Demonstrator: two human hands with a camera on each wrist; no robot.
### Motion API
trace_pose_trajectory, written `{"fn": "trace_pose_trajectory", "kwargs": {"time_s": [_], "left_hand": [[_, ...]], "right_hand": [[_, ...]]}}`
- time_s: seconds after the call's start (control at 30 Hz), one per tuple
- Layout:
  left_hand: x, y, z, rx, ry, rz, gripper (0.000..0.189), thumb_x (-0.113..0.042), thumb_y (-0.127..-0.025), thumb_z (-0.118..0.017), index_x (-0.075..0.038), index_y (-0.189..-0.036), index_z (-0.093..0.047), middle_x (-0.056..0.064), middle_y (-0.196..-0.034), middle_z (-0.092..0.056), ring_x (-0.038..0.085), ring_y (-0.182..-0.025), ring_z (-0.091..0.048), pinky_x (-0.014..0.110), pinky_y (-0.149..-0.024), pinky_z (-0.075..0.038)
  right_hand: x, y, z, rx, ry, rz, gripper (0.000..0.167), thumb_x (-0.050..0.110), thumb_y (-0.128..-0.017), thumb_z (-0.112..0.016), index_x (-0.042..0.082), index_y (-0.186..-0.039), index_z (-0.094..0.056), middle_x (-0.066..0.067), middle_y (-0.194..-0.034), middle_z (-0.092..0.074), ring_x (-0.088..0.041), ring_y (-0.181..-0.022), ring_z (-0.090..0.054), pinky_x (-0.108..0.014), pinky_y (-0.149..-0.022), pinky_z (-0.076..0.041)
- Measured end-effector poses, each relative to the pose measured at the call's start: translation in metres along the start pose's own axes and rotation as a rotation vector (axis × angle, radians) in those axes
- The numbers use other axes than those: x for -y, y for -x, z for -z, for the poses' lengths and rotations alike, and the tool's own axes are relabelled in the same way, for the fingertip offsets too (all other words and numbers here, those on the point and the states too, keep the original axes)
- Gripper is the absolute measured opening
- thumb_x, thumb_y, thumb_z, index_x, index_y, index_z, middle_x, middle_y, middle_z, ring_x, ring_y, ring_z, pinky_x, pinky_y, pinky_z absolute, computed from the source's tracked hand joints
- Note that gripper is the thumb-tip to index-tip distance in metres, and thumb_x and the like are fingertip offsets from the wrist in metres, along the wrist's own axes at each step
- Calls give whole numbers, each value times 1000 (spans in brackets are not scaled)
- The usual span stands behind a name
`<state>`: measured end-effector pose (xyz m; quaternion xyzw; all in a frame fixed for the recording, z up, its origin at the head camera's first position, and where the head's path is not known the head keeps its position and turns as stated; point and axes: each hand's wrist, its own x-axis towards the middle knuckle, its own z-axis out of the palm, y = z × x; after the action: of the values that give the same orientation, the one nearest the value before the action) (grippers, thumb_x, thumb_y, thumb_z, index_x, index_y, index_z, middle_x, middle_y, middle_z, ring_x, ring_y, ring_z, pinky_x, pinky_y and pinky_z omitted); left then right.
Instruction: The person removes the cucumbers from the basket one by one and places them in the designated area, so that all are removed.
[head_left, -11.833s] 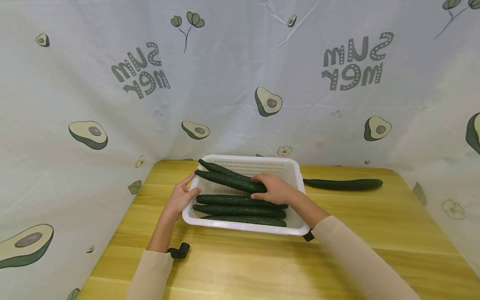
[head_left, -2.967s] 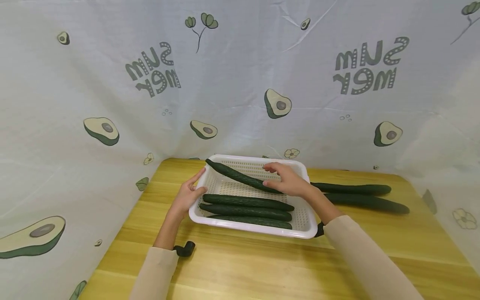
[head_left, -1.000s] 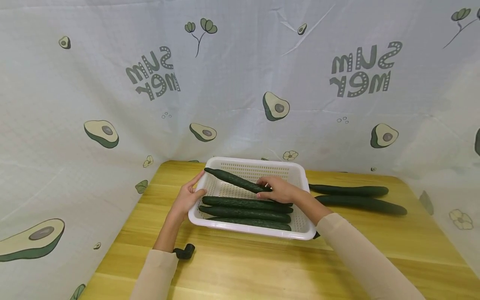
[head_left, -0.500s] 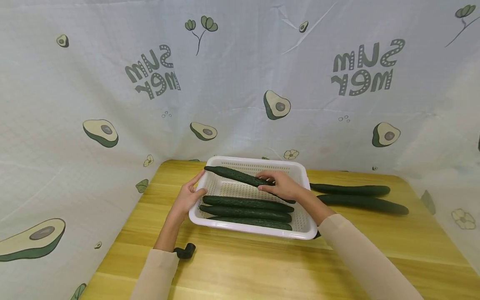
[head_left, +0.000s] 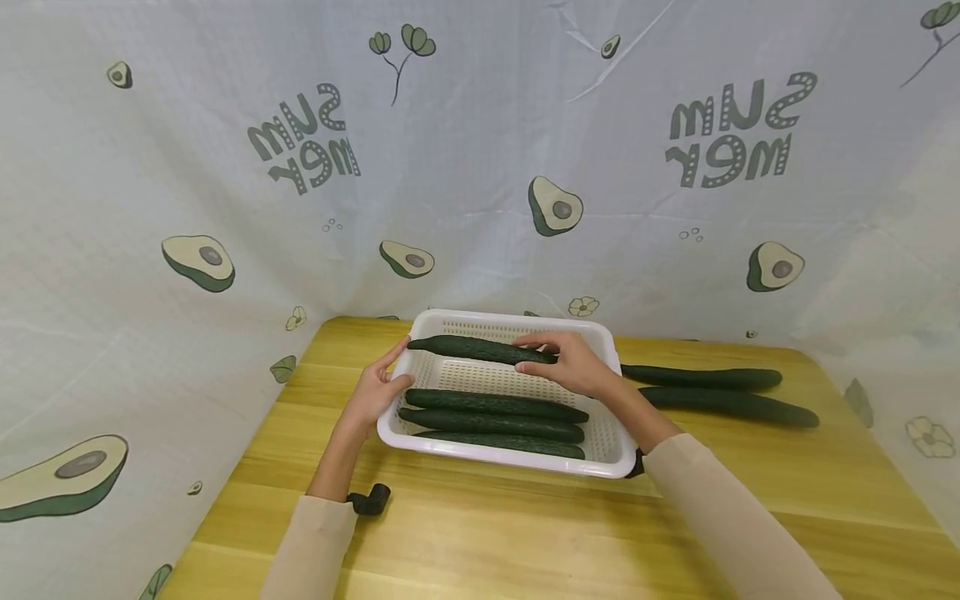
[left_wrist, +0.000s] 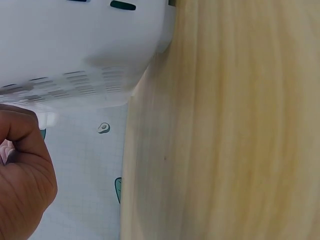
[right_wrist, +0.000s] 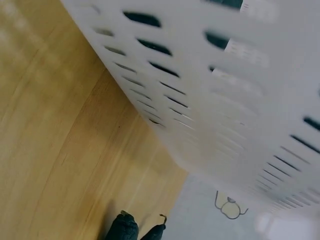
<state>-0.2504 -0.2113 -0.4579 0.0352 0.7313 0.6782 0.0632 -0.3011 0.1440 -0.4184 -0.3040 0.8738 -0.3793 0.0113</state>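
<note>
A white slotted plastic basket point(head_left: 510, 459) sits on the wooden table. My left hand point(head_left: 370, 394) grips its left rim, thumb on the near side of the edge; in the left wrist view the curled left hand point(left_wrist: 25, 165) is beside the basket's outer wall point(left_wrist: 100, 40). Inside, my right hand point(head_left: 573, 365) pinches the right part of a dark green cucumber point(head_left: 465, 347) between thumb and fingers. This cucumber lies along the back, its left tip at the rim by my left fingers. Three more cucumbers point(head_left: 495, 426) lie side by side in the front half. The right hand is outside the right wrist view.
On the table right of the basket lie two loose cucumbers, a rear cucumber point(head_left: 705, 377) and a front cucumber point(head_left: 738, 406); their stem ends point(right_wrist: 125, 227) show low in the right wrist view. A patterned curtain point(head_left: 480, 167) hangs behind the table point(head_left: 480, 533).
Earlier, two cucumbers lay at the basket's back and one on the table; a second now lies there. The right hand has since gripped the remaining back cucumber and swung its right end backward.
</note>
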Motion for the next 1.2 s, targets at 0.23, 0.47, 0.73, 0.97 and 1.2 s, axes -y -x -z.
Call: {"fn": "trace_pose_trajectory", "kwargs": {"time_s": [0.23, 0.47, 0.73, 0.97, 1.2], "left_hand": [[0, 1, 0, 9, 6, -1, 71, -6, -100, -58, -31, -162, -33, -4, -55, -60, 12, -60, -69, 32, -64, -61], [0, 3, -1, 3, 8, 10, 71, -8, -100, -59, -30, -162, -33, 3, -64, -70, 20, -74, -76, 35, -67, -63], [-2, 3, 0, -8, 4, 19, 72, -8, -100, -59, -32, -162, -34, 2, -68, -71, 18, -74, -75, 36, -69, -63], [-3, 3, 2, -13, -17, 14, 72, -8, -100, -60, -34, -162, -34, 3, -65, -70, 18, -72, -74, 36, -66, -63], [-2, 5, 1, -16, -47, 10, 71, -10, -100, -61, -33, -161, -35, 6, -74, -75, 19, -73, -75, 36, -66, -63]], "right_hand": [[12, 6, 7, -14, 21, 68, 45, 31, -91, -80, 16, -133, -71, -2, -127, -71, -21, -105, -66, -37, -83, -55], [28, 18, 20, -57, 43, 93, 46, 27, -96, -74, 13, -138, -65, -7, -133, -66, -31, -121, -62, -51, -98, -55], [41, 31, 42, -82, 61, 108, 45, 23, -95, -75, 13, -138, -65, -8, -136, -65, -32, -128, -58, -60, -107, -47], [31, 48, 63, -95, 107, 53, 45, 23, -96, -74, 12, -138, -64, -15, -145, -60, -39, -138, -51, -65, -112, -41], [15, 71, 73, -124, 162, 32, 43, 21, -96, -74, 7, -135, -65, -17, -140, -62, -41, -131, -56, -65, -106, -45]]}}
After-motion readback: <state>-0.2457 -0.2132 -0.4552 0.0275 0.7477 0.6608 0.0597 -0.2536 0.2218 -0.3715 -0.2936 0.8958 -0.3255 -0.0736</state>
